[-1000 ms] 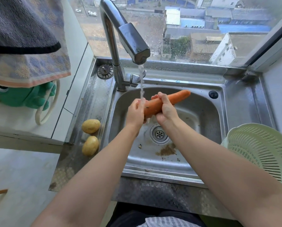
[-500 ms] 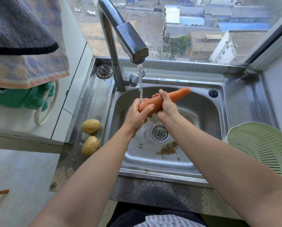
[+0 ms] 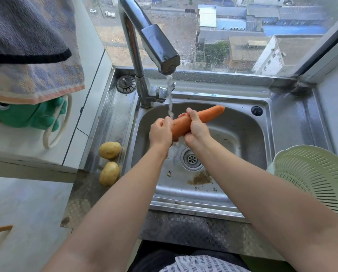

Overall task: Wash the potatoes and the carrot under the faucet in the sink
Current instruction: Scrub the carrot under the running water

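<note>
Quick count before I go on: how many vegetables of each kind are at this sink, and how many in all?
Carrot: 1, gripped by the left hand and the right hand under the faucet stream.
Potatoes: 2, lying left of the sink basin.
Total: 3 vegetables.

Rear: window [image 3: 185, 42], wet glass, daylight; rooftops [image 3: 242, 48] below. Left: white tile wall [image 3: 93, 59], towel [image 3: 27, 61] hanging. Right: grey wall [image 3: 336, 110].
</note>
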Motion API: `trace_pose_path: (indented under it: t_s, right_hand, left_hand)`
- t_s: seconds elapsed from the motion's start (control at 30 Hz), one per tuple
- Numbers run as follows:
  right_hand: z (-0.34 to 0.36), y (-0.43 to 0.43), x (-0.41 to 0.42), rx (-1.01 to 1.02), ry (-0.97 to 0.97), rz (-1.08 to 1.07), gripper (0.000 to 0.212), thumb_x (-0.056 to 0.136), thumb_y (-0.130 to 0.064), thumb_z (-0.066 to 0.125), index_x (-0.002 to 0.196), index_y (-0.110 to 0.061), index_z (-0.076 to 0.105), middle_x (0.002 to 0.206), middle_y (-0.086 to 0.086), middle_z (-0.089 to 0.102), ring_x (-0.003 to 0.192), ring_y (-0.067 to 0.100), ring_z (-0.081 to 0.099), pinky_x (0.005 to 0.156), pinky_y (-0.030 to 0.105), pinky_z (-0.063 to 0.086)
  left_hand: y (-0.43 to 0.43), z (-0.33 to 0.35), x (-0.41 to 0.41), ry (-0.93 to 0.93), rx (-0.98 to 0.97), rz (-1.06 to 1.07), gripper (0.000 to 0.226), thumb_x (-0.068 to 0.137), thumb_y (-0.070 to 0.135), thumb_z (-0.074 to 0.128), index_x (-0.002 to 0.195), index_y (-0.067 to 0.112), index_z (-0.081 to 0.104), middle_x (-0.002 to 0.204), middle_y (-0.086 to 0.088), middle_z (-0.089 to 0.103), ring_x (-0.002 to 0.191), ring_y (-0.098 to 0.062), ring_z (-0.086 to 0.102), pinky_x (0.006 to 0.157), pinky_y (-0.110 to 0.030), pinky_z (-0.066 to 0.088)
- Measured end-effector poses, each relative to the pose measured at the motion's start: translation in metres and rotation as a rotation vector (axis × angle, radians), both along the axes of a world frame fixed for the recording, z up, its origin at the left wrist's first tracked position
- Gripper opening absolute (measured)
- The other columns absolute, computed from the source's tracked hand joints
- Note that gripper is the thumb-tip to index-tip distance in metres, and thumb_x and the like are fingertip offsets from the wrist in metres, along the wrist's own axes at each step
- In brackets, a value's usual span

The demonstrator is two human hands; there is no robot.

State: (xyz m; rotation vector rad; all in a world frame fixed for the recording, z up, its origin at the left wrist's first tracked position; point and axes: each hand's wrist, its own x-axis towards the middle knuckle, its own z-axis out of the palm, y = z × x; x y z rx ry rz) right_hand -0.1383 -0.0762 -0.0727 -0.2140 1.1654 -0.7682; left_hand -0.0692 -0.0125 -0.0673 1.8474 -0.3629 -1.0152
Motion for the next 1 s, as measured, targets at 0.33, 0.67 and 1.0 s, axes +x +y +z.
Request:
trace_pose_path:
  t_s: [0.33, 0.67, 1.0]
  right_hand:
    - [0.002, -0.007, -0.004, 0.01, -0.004, -0.037, 0.032, 0.086, -0.012, 0.071, 0.11, -0.007, 0.05, 0.074, 0.007, 0.065, 0.066, 0.02, 0.065, 0.073, 0.045, 0.056]
    - [0.005, -0.009, -0.007, -0.025, 0.013, -0.022, 0.024, 0.088, -0.012, 0.068, 0.103, -0.008, 0.049, 0.076, 0.008, 0.063, 0.068, 0.02, 0.063, 0.077, 0.048, 0.054]
    - [0.005, -0.001, -0.002, -0.011, 0.023, 0.001, 0.031, 0.088, -0.014, 0.068, 0.11, -0.009, 0.047, 0.078, 0.006, 0.065, 0.07, 0.019, 0.064, 0.067, 0.044, 0.052]
  left_hand:
    - [0.011, 0.001, -0.003, 0.133, -0.177, -0.173, 0.028, 0.089, 0.03, 0.056, 0.109, 0.01, 0.053, 0.091, -0.009, 0.06, 0.063, -0.014, 0.055, 0.05, -0.019, 0.04]
    - [0.016, -0.005, 0.0, 0.206, -0.209, -0.236, 0.035, 0.093, 0.025, 0.055, 0.121, 0.004, 0.05, 0.095, -0.011, 0.059, 0.07, -0.015, 0.055, 0.054, -0.021, 0.04]
    - [0.007, -0.001, -0.001, 0.225, -0.085, -0.009, 0.02, 0.094, 0.027, 0.051, 0.102, 0.008, 0.054, 0.08, -0.01, 0.06, 0.056, -0.017, 0.055, 0.046, -0.022, 0.038]
